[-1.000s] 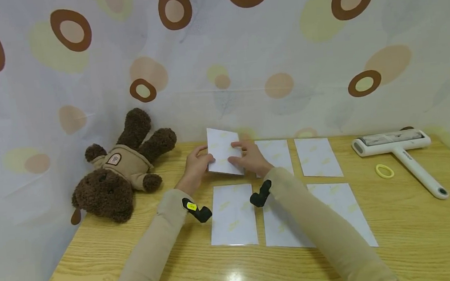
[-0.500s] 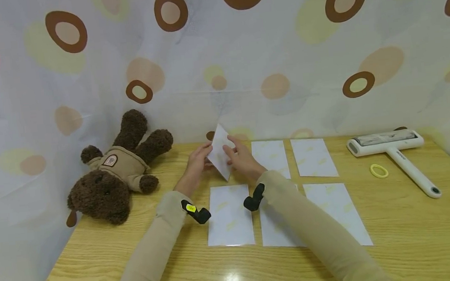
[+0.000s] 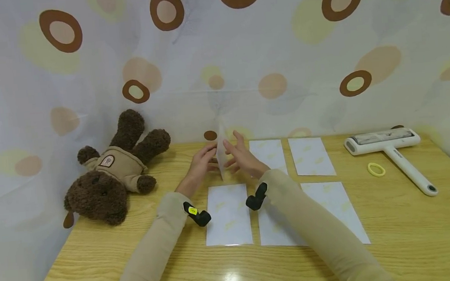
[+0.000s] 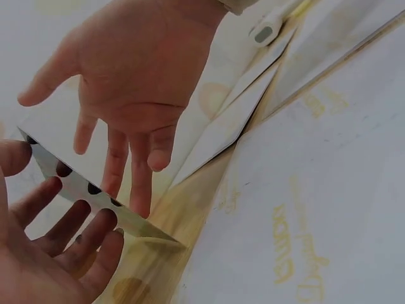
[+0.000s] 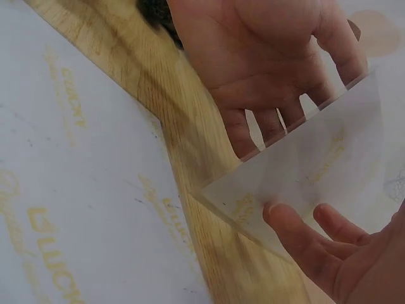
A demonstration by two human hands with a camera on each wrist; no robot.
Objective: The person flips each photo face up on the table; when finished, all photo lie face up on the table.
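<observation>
Glossy card [image 5: 310,158], shiny wooden table [image 3: 409,231], fuzzy bear [image 3: 119,165], plastic roller [image 3: 388,145]

I see one thin photo-paper sheet [image 3: 221,155], near-vertical, almost edge-on, mid head view. One face whitish with faint yellow lettering; the other glossy, reflective.

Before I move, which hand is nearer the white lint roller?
Right. The right hand is left of the white lint roller; the left hand is farther left, across the upright white card.
</observation>
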